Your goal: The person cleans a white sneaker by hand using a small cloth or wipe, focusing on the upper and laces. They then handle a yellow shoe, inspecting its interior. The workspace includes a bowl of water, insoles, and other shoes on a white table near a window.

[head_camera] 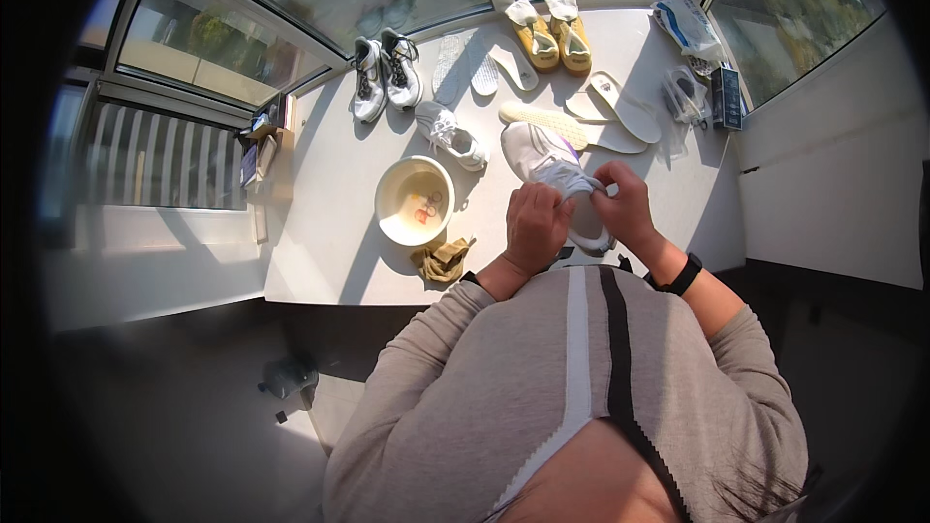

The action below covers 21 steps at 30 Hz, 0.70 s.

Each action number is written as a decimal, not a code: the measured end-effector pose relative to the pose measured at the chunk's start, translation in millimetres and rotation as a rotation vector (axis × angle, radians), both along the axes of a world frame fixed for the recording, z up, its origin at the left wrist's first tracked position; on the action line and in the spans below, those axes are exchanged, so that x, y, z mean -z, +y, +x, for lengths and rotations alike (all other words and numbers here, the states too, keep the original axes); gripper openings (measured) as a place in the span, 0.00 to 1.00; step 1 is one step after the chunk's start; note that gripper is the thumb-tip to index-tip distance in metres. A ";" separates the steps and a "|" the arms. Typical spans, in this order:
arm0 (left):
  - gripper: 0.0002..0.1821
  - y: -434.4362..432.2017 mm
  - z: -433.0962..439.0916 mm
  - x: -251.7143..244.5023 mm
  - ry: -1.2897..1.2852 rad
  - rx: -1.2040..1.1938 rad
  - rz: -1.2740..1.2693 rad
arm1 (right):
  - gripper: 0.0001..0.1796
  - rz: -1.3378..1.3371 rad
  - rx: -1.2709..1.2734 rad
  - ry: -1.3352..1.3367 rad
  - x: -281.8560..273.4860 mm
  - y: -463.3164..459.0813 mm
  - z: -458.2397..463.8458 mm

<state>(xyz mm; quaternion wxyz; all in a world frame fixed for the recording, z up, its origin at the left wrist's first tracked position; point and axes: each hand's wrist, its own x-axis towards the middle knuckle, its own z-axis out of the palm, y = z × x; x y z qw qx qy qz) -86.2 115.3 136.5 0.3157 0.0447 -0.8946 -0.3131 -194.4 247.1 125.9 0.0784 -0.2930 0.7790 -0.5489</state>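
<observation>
A white lace-up sneaker [536, 149] with a purple edge lies on the table right before me, its toe pointing away. My left hand [536, 225] grips the left side of its collar near the laces. On the opposite side, my right hand [625, 203] pinches the collar and tongue area between thumb and fingers. The shoe's opening faces up between both hands. Its matching-looking white sneaker [454, 136] rests to the left. Just beyond the held shoe lie a cream perforated insole [541, 120] and several white insoles [626, 107].
A cream basin [383, 214] holds liquid and small colored items; a crumpled olive cloth [442, 261] lies beside it. Grey-white sneakers [370, 83] and tan shoes [536, 43] stand by the windows. At right are a plastic bag [689, 27] and a dark box [726, 98].
</observation>
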 end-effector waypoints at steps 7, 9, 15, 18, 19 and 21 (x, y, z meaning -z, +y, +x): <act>0.12 -1.7 2.0 0.0 -0.043 -0.050 -0.018 | 0.06 -0.014 0.048 0.023 -1.4 4.0 -4.6; 0.13 -5.9 1.8 3.6 -0.085 -0.048 -0.008 | 0.06 0.004 0.049 0.031 0.8 4.8 -4.6; 0.22 -3.3 4.3 19.1 -0.246 -0.065 0.337 | 0.07 0.010 0.061 0.051 13.2 3.7 -4.8; 0.22 -6.2 3.0 31.7 -0.441 -0.093 0.595 | 0.07 0.033 0.048 0.028 24.0 2.9 -5.2; 0.22 -8.9 1.1 37.7 -0.514 -0.098 0.714 | 0.08 0.047 0.044 0.015 29.4 3.0 -5.7; 0.19 -15.2 -3.2 52.4 -0.568 -0.075 0.549 | 0.08 0.031 0.011 -0.078 44.2 1.1 -6.4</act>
